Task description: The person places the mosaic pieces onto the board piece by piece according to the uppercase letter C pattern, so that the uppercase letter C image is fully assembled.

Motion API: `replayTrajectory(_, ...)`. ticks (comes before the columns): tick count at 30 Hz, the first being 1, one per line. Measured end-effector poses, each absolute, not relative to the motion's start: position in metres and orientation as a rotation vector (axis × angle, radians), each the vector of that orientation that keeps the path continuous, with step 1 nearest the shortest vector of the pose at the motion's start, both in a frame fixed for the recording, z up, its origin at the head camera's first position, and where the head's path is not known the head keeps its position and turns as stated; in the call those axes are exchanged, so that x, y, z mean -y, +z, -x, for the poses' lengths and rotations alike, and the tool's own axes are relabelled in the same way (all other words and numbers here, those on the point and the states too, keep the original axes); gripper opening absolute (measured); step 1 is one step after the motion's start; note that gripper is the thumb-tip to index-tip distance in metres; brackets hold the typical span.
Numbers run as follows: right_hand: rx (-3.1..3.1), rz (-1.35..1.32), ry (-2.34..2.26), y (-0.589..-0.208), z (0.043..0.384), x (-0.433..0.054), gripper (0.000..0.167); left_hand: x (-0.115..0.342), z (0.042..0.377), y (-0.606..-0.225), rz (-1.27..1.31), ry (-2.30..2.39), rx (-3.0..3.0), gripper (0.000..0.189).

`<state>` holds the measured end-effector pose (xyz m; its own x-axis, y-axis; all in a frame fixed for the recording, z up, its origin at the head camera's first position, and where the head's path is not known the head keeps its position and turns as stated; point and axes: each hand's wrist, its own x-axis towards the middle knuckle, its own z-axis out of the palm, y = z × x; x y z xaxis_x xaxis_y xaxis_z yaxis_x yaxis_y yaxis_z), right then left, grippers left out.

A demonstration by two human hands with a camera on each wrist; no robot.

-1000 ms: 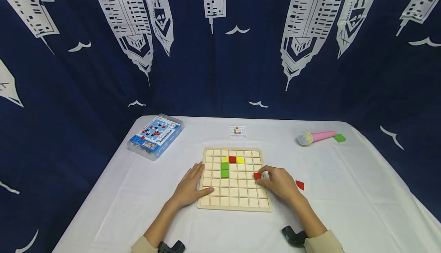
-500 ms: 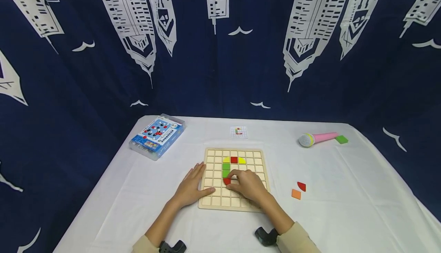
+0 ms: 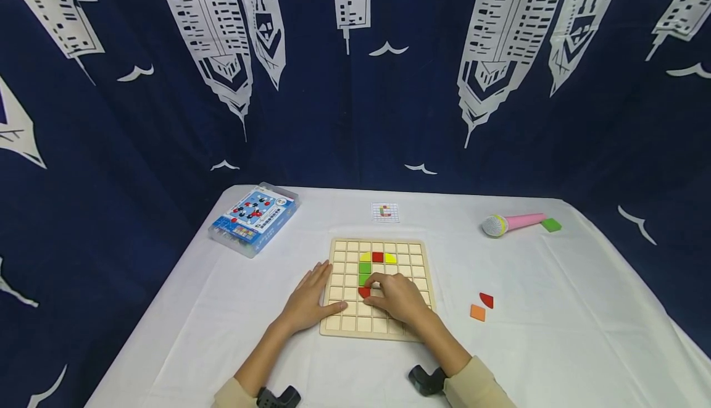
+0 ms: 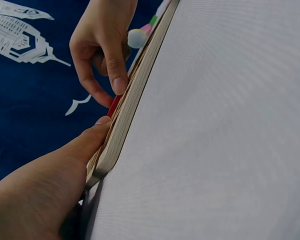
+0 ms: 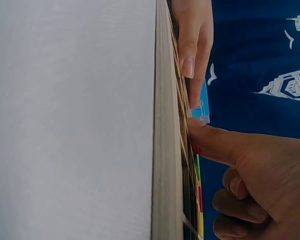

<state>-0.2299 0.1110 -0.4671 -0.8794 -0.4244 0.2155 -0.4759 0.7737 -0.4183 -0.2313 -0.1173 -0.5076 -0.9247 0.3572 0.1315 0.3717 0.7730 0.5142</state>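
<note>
A wooden grid board [image 3: 383, 326] lies on the white-covered table. My right hand [image 3: 401, 297] pinches a red tile [image 3: 364, 292] with a curved edge between thumb and forefinger, at the cell just below the lower green tile [image 3: 363, 279]. Flat along the board's left side, my left hand [image 3: 307, 299] rests with fingers straight and thumb over the rim. In the left wrist view the red tile [image 4: 113, 106] shows between the right fingertips and the left thumb. Set in the board are also another green tile [image 3: 364, 268], a red square [image 3: 378, 257] and two yellow tiles [image 3: 391, 258].
Right of the board lie a red curved tile [image 3: 486, 300] and an orange square [image 3: 478, 313]. Behind the board is a small pattern card [image 3: 385, 212]. A boxed set [image 3: 254, 220] stands back left; a pink microphone [image 3: 516, 222] and green tile [image 3: 551, 225] lie back right.
My right hand has carried the red tile leftward from the board's right side to below the green tiles, uncovering the orange square. In the last half second it shifts only slightly. My left hand stays put.
</note>
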Motion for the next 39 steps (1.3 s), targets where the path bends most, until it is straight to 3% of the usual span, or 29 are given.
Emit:
replayTrajectory(16, 2.847, -0.671, 0.758, -0.465, 0.223, -0.121, 0.028, 0.116, 0.232, -0.509, 0.606, -0.868, 2.922, 0.096)
replayTrajectory(29, 2.816, -0.471, 0.860, -0.450, 0.203, -0.207, 0.035, 0.116, 0.231, -0.505, 0.617, -0.879, 2.913, 0.095)
replayTrajectory(39, 2.765, -0.352, 0.864, -0.462, 0.185, -0.270, 0.034, 0.117, 0.231, -0.505, 0.626, -0.869, 2.920, 0.096)
